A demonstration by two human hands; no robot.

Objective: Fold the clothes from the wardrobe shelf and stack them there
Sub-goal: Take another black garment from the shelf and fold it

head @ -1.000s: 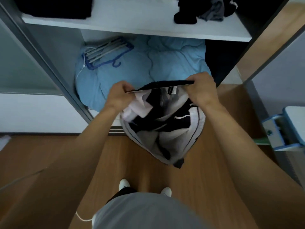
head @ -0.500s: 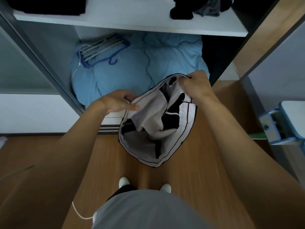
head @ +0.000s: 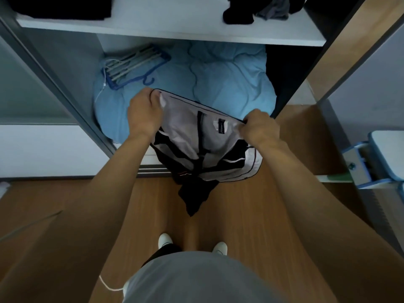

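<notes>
A pair of black shorts with a white lining (head: pixel 196 147) hangs inside out in front of the wardrobe, its waistband stretched between both hands. My left hand (head: pixel 145 112) grips the waistband's left end. My right hand (head: pixel 260 127) grips the right end, a little lower. The shorts' legs dangle over the wooden floor. The white wardrobe shelf (head: pixel 179 27) runs along the top, with a folded black stack (head: pixel 61 6) at its left and a heap of loose dark clothes (head: pixel 262 8) at its right.
Below the shelf lies a light blue duvet (head: pixel 218 77) with a bundle of blue hangers (head: pixel 133 64) on it. A grey sliding-door frame (head: pixel 54 84) stands at the left. A blue and white stool (head: pixel 380 158) stands at the right on the wooden floor (head: pixel 251 215).
My left hand let go of the lining and took the waistband's left end. The waistband went from bunched to stretched wide, and the shorts' legs dropped down.
</notes>
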